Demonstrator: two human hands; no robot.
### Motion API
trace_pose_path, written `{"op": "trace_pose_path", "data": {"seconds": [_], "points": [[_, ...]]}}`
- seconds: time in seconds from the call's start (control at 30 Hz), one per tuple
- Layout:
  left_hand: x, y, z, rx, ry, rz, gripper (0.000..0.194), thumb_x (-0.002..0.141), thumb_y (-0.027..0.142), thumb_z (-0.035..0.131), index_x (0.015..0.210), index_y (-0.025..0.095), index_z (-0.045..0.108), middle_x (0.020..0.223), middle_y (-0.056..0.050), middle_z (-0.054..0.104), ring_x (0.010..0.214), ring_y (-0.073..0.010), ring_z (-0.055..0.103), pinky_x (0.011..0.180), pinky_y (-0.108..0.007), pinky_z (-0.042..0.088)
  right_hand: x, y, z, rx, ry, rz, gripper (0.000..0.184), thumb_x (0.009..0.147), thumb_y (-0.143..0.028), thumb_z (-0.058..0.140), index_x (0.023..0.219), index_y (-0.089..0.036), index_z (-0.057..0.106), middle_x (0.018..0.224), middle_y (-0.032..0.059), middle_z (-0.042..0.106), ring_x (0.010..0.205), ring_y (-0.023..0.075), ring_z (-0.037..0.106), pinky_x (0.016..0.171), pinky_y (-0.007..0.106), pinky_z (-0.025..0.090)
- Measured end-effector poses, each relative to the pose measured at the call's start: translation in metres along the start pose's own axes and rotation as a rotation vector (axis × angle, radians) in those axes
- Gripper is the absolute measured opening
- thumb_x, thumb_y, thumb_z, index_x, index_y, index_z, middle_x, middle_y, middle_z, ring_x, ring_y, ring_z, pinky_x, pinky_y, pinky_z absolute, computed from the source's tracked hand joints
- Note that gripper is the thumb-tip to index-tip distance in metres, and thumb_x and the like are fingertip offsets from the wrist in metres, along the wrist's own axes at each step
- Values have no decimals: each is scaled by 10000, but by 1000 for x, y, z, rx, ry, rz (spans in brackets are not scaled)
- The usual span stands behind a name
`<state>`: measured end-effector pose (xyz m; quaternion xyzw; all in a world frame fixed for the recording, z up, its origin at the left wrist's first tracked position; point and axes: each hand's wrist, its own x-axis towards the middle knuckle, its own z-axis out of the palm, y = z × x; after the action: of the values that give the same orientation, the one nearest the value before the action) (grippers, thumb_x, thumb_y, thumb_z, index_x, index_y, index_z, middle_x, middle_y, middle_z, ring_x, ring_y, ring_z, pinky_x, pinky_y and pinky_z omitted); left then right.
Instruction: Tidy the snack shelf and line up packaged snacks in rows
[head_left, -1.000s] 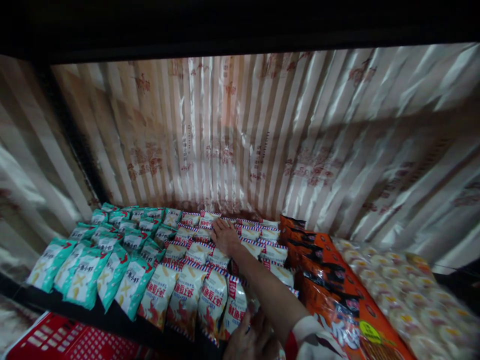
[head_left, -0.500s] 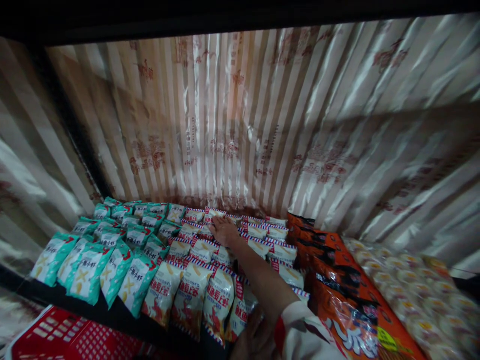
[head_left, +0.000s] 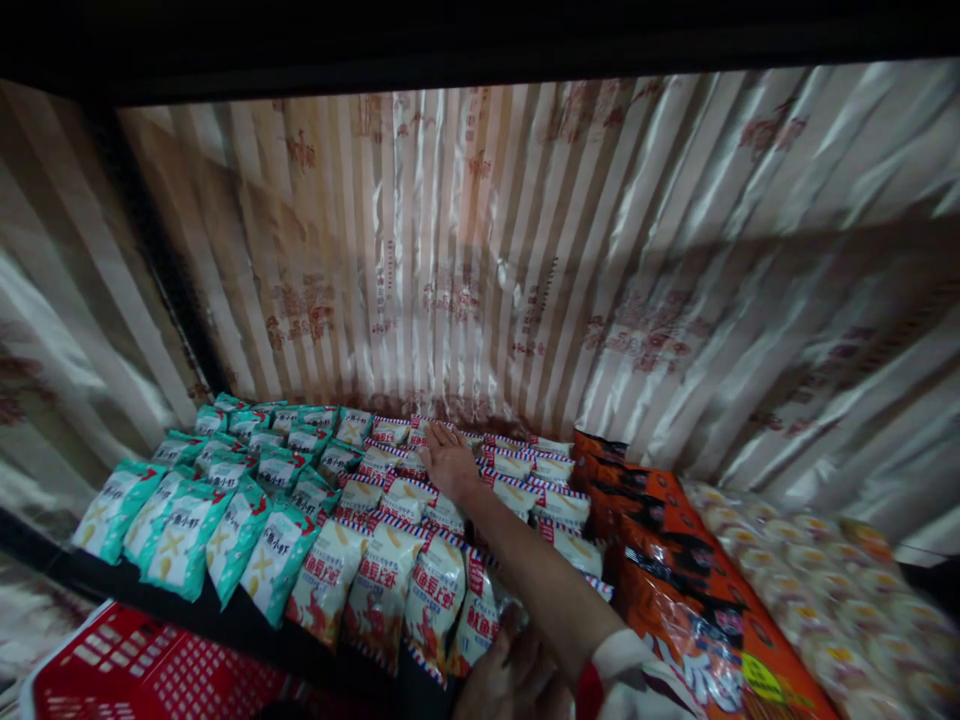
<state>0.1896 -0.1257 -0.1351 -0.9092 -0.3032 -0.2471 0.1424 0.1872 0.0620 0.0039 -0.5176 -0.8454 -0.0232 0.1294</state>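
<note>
My right hand (head_left: 450, 462) reaches to the back rows of white snack bags (head_left: 379, 575) with red lettering and striped edges. It lies palm down on the bags, its fingers stretched out, and grips none of them. Low in the view, beneath the right forearm, my left hand (head_left: 499, 675) is beside the front bags. It is dark and partly cut off by the lower edge, so whether it holds anything is unclear. Teal snack bags (head_left: 184, 540) stand in rows just left of the white ones.
Orange snack bags (head_left: 682, 620) and clear packs of round pale items (head_left: 832, 600) lie to the right. Below the black shelf edge (head_left: 210, 620) is a red basket (head_left: 157, 665). Striped foil sheeting (head_left: 450, 250) covers the back, and a dark beam (head_left: 480, 45) crosses above.
The view has shifted slightly. My right hand stays on the same back bags, its fingers a little straighter now. My left hand has shifted slightly beneath the forearm.
</note>
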Motion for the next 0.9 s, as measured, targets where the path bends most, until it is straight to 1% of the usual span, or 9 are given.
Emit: {"op": "trace_pose_path", "data": {"seconds": [0.13,0.23,0.33,0.43,0.5,0.63,0.7,0.77,0.9], "points": [[11,6,-16,88,123,-51,338,914,368,450,1236,298,524,1399,30,451,1314,-209,341,1133,-401,166,-27,-23,-11,50,42,-188,520,973,-396,191,1378,-157,413,1455,71,374,1380,198,243,1141,391,120],[13,8,-27,71,202,-17,313,902,374,462,1183,274,557,1364,17,492,1268,-209,397,1113,-403,206,-45,-39,-15,54,-83,-294,484,968,-395,243,1335,-173,467,1412,56,445,1388,213,220,1148,431,89],[9,8,-30,20,208,8,314,900,374,463,1180,260,549,1331,-19,520,1209,-213,460,1090,-427,251,-55,-46,-22,54,-185,-279,497,964,-404,261,1344,-147,452,1426,77,421,1389,219,216,1151,430,79],[6,9,-33,-5,192,-11,327,896,357,479,1209,279,530,1334,-4,515,1211,-207,454,1108,-437,218,-65,-39,-35,81,-176,-179,532,966,-428,230,1410,-161,350,1502,69,267,1408,215,142,1147,427,107],[6,9,-38,11,104,-16,367,900,365,472,1256,278,498,1365,-3,485,1258,-204,406,1130,-433,156,-76,-27,-46,76,-133,-64,553,964,-434,227,1432,-148,303,1515,78,220,1412,214,124,1144,422,118],[7,7,-49,39,18,5,357,908,352,446,1232,226,528,1364,-40,483,1335,-229,309,1138,-455,31,-107,10,-61,8,-33,264,606,959,-411,236,1426,-28,279,1508,154,214,1411,233,126,1136,377,129],[6,7,-50,34,10,-8,319,899,355,460,1164,215,569,1314,-49,526,1347,-243,297,1133,-458,19,-125,28,-62,-36,-37,421,631,952,-410,252,1420,14,269,1499,194,220,1407,269,135,1126,389,138],[5,7,-51,33,4,-8,336,900,371,459,1186,218,550,1326,-55,516,1353,-247,293,1128,-455,33,-140,42,-60,-64,-65,524,651,948,-424,258,1419,26,261,1485,223,240,1399,295,157,1114,407,149],[5,7,-52,58,4,14,413,918,377,427,1303,229,453,1415,-74,426,1351,-236,302,1120,-440,45,-156,57,-50,-24,-128,555,635,932,-516,256,1456,-157,255,1507,134,248,1401,306,142,1094,460,155]]}}
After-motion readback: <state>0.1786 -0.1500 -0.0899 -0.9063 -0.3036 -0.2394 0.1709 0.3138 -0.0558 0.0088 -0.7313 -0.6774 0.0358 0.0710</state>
